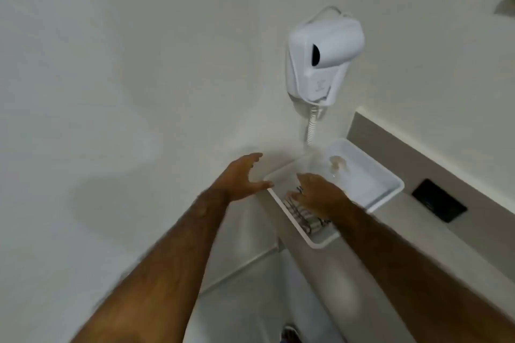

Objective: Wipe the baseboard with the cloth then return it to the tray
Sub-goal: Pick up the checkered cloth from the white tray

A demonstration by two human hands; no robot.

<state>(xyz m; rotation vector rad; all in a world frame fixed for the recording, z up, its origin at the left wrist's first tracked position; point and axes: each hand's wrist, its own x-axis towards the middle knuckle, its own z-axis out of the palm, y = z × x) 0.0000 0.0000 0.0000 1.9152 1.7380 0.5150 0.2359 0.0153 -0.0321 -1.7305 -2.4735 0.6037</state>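
1. The left hand (241, 177) hovers empty beside the tray's near-left corner, fingers spread wide, forearm stretched forward.
2. The striped cloth (302, 216) lies folded at the near end of the white tray (390, 185) on the bench (418, 253), under the right hand (320, 193), which reaches down palm-first; whether its fingers have closed on the cloth cannot be told.
3. Risk: the tray sits at the bench edge, so a careless tug could tip it off.
4. The hair dryer (324, 56) cord (311, 131) dangles close behind.

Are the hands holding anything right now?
The left hand is open and empty. The right hand lies on the striped cloth in the white tray; whether it grips it cannot be told.
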